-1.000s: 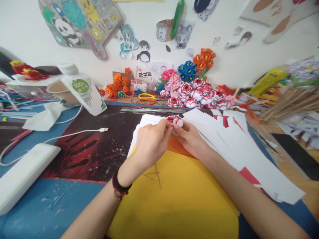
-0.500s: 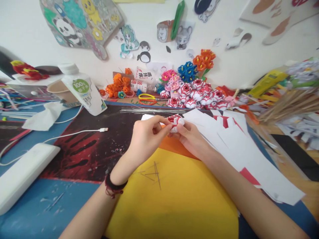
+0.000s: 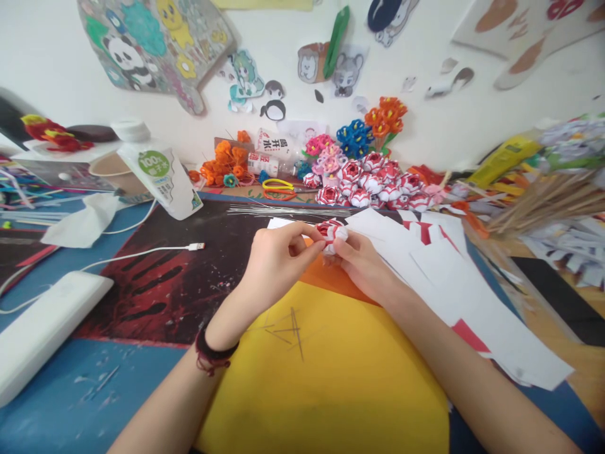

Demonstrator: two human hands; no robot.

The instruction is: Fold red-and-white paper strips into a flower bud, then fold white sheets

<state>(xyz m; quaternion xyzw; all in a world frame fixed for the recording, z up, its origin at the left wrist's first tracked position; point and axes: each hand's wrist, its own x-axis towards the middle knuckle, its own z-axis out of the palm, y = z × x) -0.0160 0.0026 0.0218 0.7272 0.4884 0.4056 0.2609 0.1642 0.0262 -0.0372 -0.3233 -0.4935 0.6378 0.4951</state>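
A red and white paper flower (image 3: 333,236) is held up between my two hands, above an orange sheet (image 3: 326,270). My right hand (image 3: 362,258) grips it from the right and below, thumb against the white outer petals. Thumb and forefinger of my left hand (image 3: 280,255) pinch at the flower's left edge; the exact petal between them is too small to make out. Beneath my wrists lies a yellow sheet (image 3: 340,378) with thin dark sticks (image 3: 295,331) on it. Behind, similar red and white flowers (image 3: 373,180) are heaped against the wall.
White paper sheets (image 3: 454,277) spread to the right, near a black phone-like slab (image 3: 560,296). A white bottle (image 3: 158,170), a cable (image 3: 142,255) and a white power strip-like block (image 3: 51,334) are at left. Thin wires (image 3: 283,210) and yellow-handled scissors (image 3: 278,185) lie behind my hands.
The flower has tilted and turned slightly in my right hand's fingers. My left hand keeps its pinch at the flower's edge. The view has shifted a little.
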